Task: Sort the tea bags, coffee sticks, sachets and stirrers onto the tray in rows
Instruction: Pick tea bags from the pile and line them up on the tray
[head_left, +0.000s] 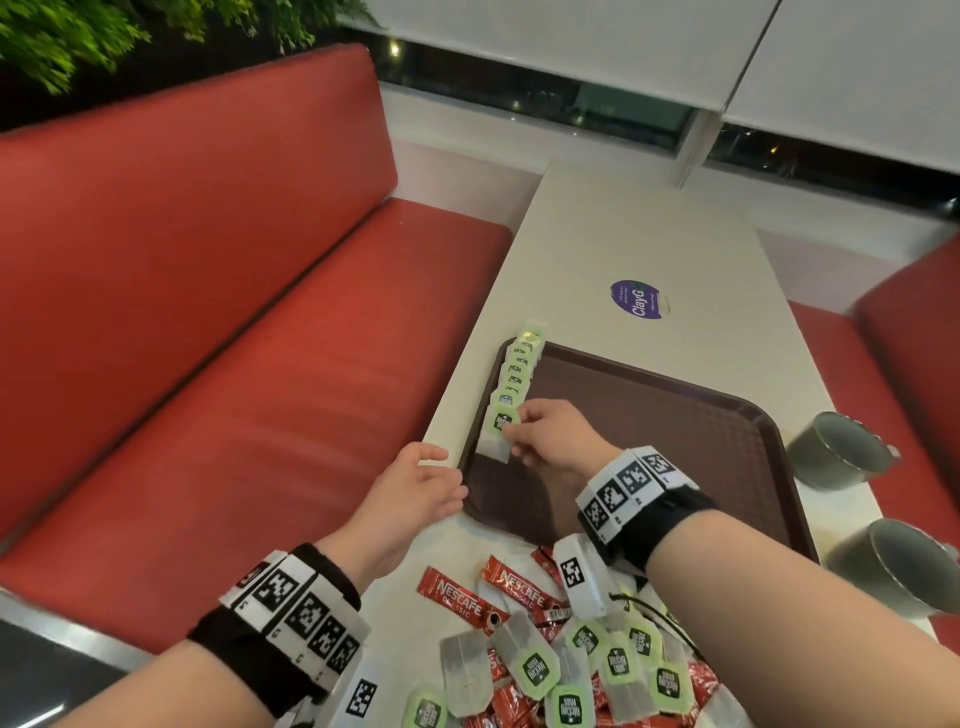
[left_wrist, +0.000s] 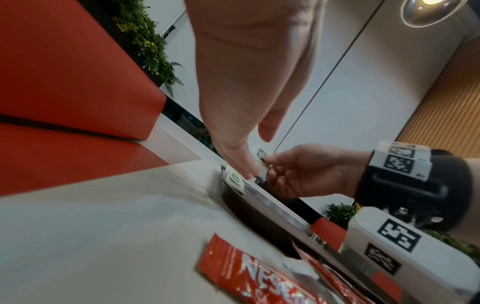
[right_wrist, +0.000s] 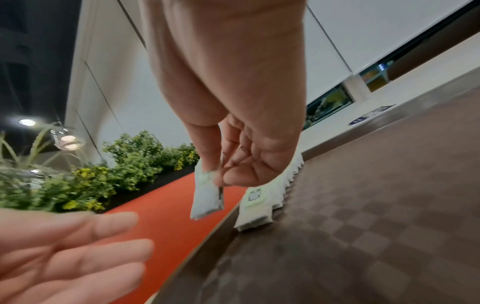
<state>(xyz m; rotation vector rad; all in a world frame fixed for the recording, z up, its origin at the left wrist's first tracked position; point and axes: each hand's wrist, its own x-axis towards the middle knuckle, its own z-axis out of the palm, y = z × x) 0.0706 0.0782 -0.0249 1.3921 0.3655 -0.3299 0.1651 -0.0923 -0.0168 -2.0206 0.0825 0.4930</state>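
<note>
So the right hand (head_left: 556, 436) has a tea bag (head_left: 497, 434) pinched between thumb and fingertips, right at the near end of the row of tea bags (head_left: 517, 369) that runs along the left edge of the brown tray (head_left: 675, 415). From the right wrist view the bag hangs off the fingertips, just above the tray's left rim and just beside the last bag in the row. The left hand (head_left: 415, 491) holds nothing, fingers loose and spread, sitting at the tray's near-left corner by the desk (head_left: 597, 234) edge. The rest of the pile, tea bags (head_left: 613, 665) mixed with red coffee sticks (head_left: 462, 597), sits on the desk nearer than the tray, under the right forearm. Two dark cups (head_left: 841, 449) stand to the right of the tray.
</note>
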